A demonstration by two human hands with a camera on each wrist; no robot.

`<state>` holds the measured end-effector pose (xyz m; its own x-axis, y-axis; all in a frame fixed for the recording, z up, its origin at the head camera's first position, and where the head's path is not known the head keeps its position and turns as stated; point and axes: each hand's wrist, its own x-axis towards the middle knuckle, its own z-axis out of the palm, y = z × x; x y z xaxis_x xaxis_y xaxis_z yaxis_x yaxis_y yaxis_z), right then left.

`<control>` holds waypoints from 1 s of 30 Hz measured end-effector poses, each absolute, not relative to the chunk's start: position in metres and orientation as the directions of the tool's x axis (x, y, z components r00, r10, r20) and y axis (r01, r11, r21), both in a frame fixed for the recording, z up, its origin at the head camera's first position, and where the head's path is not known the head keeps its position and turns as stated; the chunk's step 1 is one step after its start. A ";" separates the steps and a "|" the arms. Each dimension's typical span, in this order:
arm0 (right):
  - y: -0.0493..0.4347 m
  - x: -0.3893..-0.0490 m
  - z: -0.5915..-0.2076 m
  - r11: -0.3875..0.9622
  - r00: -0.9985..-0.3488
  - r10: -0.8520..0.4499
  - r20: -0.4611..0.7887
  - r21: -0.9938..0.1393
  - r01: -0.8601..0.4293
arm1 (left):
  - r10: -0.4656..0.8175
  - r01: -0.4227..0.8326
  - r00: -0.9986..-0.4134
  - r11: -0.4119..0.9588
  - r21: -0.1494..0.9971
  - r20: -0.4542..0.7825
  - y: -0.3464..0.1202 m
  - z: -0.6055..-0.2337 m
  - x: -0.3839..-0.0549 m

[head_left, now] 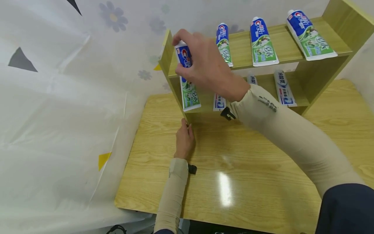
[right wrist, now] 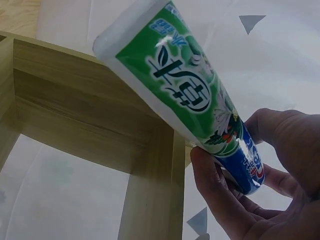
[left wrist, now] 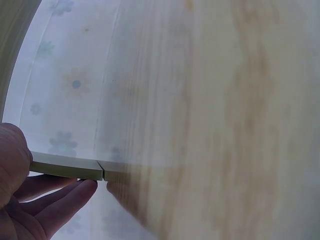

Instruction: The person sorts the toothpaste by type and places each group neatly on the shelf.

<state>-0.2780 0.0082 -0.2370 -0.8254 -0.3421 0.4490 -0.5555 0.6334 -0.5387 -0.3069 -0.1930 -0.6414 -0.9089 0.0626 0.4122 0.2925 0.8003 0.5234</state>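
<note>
My right hand (head_left: 208, 61) grips a green, white and blue toothpaste tube (head_left: 190, 94) near its cap end, in front of the left side of a wooden shelf (head_left: 347, 22). In the right wrist view the toothpaste tube (right wrist: 185, 85) is tilted, flat end up, with thumb and fingers around its blue part. Low down, my left hand (head_left: 184, 141) is at the bottom front corner of the shelf's left side. The left wrist view shows its thumb and fingers (left wrist: 65, 207) on either side of a thin shelf edge (left wrist: 67, 170).
Three similar toothpaste tubes (head_left: 264, 42) lean in a row on the upper level. On the lower level lie several white and blue tubes (head_left: 284, 87), partly hidden by my right arm. The shelf stands on a wooden table (head_left: 248, 156); a white covered wall (head_left: 58, 113) rises at left.
</note>
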 end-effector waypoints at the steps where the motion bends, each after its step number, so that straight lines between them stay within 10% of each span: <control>1: 0.008 -0.281 -0.235 0.640 -0.828 -0.338 0.447 -0.536 -0.551 | 0.064 0.293 -0.908 0.802 0.521 0.413 -0.193 -0.641 -0.307; 30: -0.013 -0.358 -0.201 0.843 -0.952 -0.300 0.062 -0.450 -0.295 | 0.070 0.284 -0.923 0.788 0.546 0.379 -0.192 -0.637 -0.304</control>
<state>-0.3580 -0.0130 -0.2013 -0.9518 -0.3003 0.0623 -0.2954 0.8429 -0.4497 -0.3043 -0.1921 -0.6372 -0.9227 0.0704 0.3790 0.2844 0.7880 0.5461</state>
